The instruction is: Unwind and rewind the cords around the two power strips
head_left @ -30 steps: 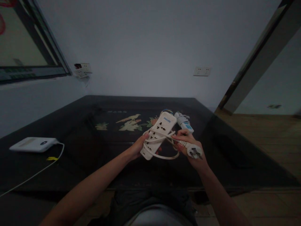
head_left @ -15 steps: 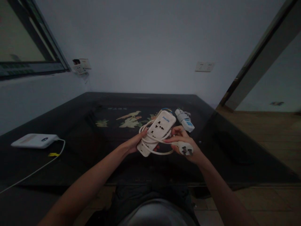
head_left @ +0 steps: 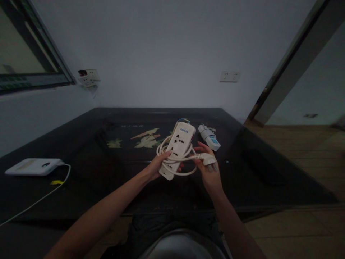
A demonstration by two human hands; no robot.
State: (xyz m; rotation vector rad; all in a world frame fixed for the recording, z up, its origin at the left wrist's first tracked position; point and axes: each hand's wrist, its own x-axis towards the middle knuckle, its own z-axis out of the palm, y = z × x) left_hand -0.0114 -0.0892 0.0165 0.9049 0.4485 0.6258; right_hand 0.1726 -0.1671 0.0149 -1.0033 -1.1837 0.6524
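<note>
A white Philips power strip [head_left: 181,138] is held up at a slant over the table, its own white cord [head_left: 176,158] looped several times around its lower half. My left hand [head_left: 156,166] grips the strip's lower left side, thumb on top of the cord loops and fingertips showing at the far edge. At the right, my right hand [head_left: 211,178] has its fingers curled about the cord's end beside the plug [head_left: 208,159]. The plug lies over that hand, prongs toward me. Just beyond my right fingers rests a second, smaller power strip [head_left: 209,137] wrapped in grey cord.
The dark glossy table [head_left: 107,194] bears a bird-and-flower picture [head_left: 147,138]. A white power bank-like device [head_left: 33,167] with a white cable [head_left: 40,199] lies at the left, near a yellow scrap [head_left: 57,182]. Wall sockets [head_left: 229,76] are behind the table.
The plug has turned, its prongs now pointing down and right instead of toward the camera. My right hand has rotated with fingers higher. The strip stands a little more upright.
</note>
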